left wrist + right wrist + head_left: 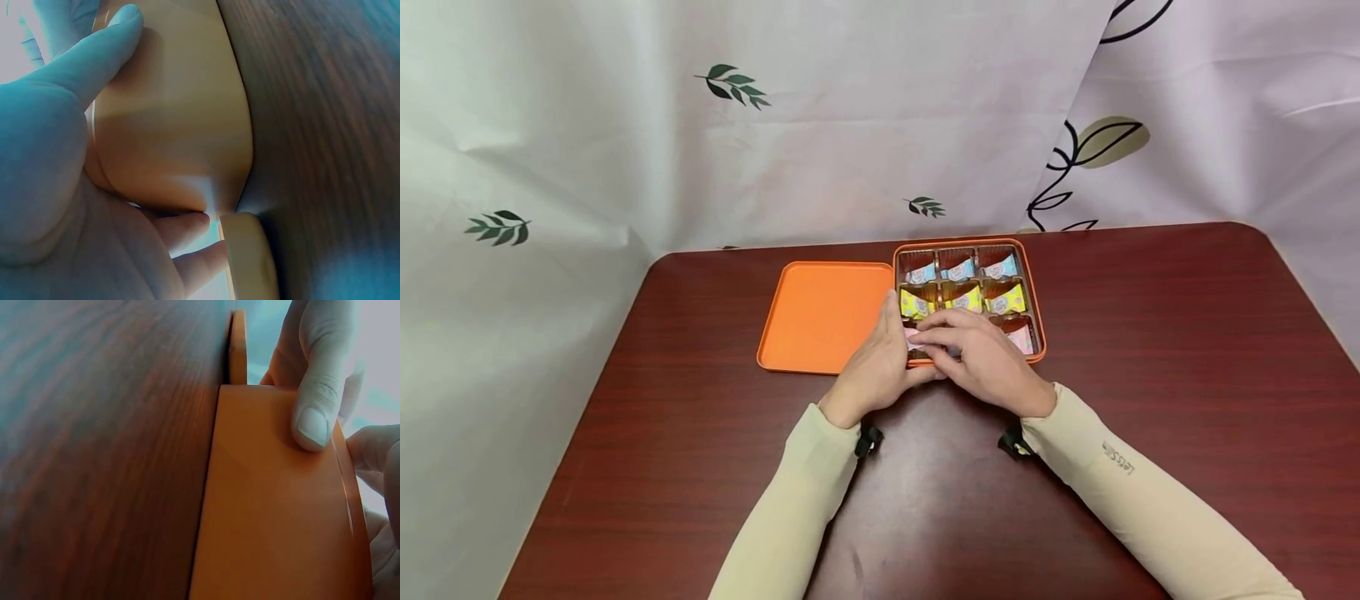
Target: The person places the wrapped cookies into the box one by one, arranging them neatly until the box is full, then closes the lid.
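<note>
My left hand (876, 362) grips the near left corner of an orange box (181, 125). Its thumb (109, 47) lies along the front wall while the fingers reach up the left side. The box holds a brown divided tray with wrapped candies: blue ones (958, 270) at the back, yellow ones (1006, 300) in the middle, pink ones in front. Over the front row is my right hand (985, 358), fingertips at the pink candy (912, 335) in the left compartment. I cannot tell whether they pinch it. The front middle compartment is mostly hidden under that hand.
An orange lid (823, 317) lies flat on the table, close against the box's left side. The dark red wooden table (1165, 333) extends to both sides and toward me. Behind it hangs a white cloth (820, 167) printed with leaves.
</note>
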The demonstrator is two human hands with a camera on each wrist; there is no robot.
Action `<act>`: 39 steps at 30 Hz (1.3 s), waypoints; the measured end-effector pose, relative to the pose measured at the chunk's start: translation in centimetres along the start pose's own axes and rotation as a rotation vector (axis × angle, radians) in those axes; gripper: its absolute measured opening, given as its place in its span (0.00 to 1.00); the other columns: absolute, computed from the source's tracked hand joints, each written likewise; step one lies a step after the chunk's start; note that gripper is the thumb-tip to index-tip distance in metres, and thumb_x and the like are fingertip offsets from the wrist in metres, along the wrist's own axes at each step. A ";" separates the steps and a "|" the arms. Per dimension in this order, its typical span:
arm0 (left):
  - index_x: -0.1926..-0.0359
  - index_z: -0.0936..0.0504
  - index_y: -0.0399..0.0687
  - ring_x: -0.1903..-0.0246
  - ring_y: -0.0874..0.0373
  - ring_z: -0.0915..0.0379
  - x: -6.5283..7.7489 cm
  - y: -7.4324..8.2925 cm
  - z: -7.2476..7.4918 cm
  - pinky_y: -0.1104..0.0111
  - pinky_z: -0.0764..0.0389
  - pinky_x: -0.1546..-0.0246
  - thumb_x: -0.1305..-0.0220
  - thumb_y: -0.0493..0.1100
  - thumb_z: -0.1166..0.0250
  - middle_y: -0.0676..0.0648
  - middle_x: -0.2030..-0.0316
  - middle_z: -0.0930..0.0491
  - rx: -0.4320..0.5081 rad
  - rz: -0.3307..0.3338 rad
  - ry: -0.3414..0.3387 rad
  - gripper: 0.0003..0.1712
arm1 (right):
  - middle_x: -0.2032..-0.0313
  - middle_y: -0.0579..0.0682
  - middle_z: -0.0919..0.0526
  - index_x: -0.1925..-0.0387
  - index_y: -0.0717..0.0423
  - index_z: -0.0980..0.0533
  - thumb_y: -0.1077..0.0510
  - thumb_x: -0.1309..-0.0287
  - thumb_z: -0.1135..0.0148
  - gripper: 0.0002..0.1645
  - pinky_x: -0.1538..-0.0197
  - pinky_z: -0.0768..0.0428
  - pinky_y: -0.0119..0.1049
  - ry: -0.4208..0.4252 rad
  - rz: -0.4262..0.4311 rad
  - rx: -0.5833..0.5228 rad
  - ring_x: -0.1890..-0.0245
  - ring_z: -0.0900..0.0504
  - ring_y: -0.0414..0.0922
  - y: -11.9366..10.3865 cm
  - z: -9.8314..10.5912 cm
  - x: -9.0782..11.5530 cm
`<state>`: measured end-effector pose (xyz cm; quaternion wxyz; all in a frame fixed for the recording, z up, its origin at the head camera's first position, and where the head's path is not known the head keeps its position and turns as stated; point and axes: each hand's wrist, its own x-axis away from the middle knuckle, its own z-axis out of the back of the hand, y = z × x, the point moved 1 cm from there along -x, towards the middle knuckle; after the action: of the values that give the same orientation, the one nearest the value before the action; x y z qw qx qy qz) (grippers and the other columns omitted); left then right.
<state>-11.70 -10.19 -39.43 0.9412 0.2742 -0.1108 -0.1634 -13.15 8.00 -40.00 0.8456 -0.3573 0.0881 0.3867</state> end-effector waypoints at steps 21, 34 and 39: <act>0.24 0.75 0.31 0.23 0.46 0.67 -0.2 0.2 0.2 0.56 0.43 0.28 0.35 0.62 0.34 0.31 0.23 0.72 0.006 0.008 -0.010 0.69 | 0.47 0.50 0.19 0.53 0.52 0.12 0.65 0.36 0.46 0.19 0.44 0.24 0.45 -0.072 0.004 0.095 0.44 0.24 0.48 -0.2 0.3 -0.1; 0.24 0.75 0.31 0.23 0.44 0.64 0.3 -0.2 -0.2 0.56 0.41 0.29 0.35 0.61 0.33 0.29 0.23 0.71 0.009 0.010 -0.006 0.68 | 0.47 0.49 0.19 0.54 0.51 0.12 0.65 0.34 0.46 0.19 0.45 0.24 0.45 -0.089 0.007 0.084 0.44 0.24 0.49 -0.1 -0.3 0.1; 0.24 0.76 0.32 0.23 0.45 0.65 0.1 -0.1 -0.1 0.56 0.41 0.29 0.35 0.62 0.33 0.32 0.23 0.73 0.033 0.013 -0.016 0.70 | 0.46 0.49 0.20 0.54 0.51 0.12 0.65 0.34 0.46 0.18 0.45 0.23 0.46 -0.080 0.005 0.080 0.43 0.24 0.48 -0.1 -0.1 0.1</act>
<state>-11.65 -10.27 -39.54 0.9367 0.2876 -0.1227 -0.1574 -13.00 7.99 -40.06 0.8612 -0.3072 0.0706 0.3988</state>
